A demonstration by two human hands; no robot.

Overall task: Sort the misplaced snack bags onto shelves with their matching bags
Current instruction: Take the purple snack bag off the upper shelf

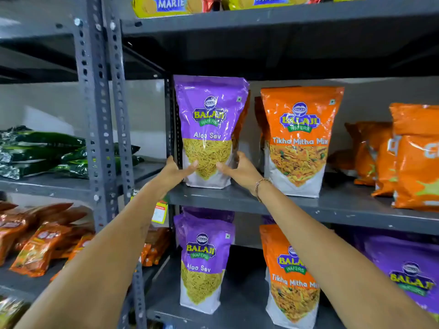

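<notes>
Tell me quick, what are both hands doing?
Left hand: gripping the purple Aloo Sev bag at its lower left.
Right hand: gripping the same bag's lower right.

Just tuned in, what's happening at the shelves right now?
A person has both hands on a purple Aloo Sev bag standing upright at the left end of the middle shelf. The left hand and right hand grip its lower sides. An orange bag sits behind it and an orange Tikha Mitha Mix bag stands beside it, so the purple one looks misplaced. Matching purple Aloo Sev bags stand on the shelf just below.
</notes>
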